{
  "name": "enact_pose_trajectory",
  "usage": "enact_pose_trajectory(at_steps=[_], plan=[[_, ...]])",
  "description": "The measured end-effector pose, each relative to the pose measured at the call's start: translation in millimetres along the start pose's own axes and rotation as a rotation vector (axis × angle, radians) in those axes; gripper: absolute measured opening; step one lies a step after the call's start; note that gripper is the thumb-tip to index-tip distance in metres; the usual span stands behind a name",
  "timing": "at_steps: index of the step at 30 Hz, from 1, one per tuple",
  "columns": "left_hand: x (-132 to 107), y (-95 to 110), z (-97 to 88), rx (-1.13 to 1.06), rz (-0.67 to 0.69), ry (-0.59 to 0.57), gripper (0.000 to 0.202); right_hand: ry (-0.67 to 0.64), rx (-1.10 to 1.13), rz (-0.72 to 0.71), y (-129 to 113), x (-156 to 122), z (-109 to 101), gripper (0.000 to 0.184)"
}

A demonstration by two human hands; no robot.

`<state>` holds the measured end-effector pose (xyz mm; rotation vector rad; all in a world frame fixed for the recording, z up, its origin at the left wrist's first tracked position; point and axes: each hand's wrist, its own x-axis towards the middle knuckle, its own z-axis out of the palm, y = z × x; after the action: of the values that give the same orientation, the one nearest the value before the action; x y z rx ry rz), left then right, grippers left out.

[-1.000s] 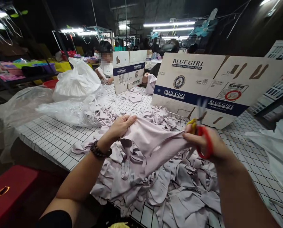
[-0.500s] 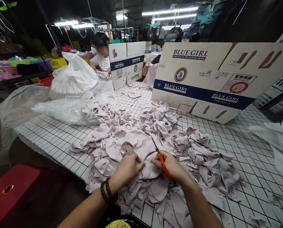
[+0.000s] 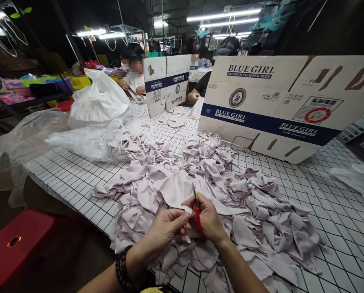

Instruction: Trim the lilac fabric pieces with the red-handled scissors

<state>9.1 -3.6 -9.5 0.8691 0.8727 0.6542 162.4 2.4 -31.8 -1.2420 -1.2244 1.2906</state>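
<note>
My left hand [image 3: 166, 228], with dark beads at its wrist, pinches the edge of a pale mauve fabric piece [image 3: 176, 188]. Close beside it, my right hand [image 3: 208, 217] is closed around small red-handled scissors [image 3: 198, 215], whose blades point up and away from me. The fingertips of both hands nearly meet at the fabric edge. Whether the right fingers also grip the cloth I cannot tell. Beneath and around both hands spreads a heap of similar fabric pieces [image 3: 267, 207].
Gridded white table [image 3: 69, 179]. Blue Girl cardboard sheets stand upright, a large one [image 3: 261, 93] at right and a smaller one [image 3: 166, 87] farther back. White plastic bags [image 3: 99, 101] lie at left. A red stool [image 3: 20, 252] is lower left. Two people work across the table.
My hands have come together, and my left hand now pinches a fabric edge lifted toward me. The scissors have swung more upright. The view has shifted slightly.
</note>
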Motion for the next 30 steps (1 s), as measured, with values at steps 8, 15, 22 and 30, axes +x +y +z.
enact_pose_trajectory(at_steps=[8,15,22,30], plan=[[-5.0,15.2,-4.7,0.213,0.175,-0.012,0.043,0.106,0.043,-0.052,-3.2,4.0,1.8,0.016],[1.5,19.0,-4.6,0.583,0.688,0.309,0.031,0.102,0.046,-0.035,-7.3,8.2,12.0,0.029],[19.4,7.3,-6.3,0.234,0.445,0.11,0.04,0.041,-0.04,0.049,-20.3,-1.4,-10.2,0.032],[14.8,12.2,0.2,0.319,0.433,0.053,0.039,0.029,-0.814,-0.022,-53.2,-37.8,-41.1,0.034]])
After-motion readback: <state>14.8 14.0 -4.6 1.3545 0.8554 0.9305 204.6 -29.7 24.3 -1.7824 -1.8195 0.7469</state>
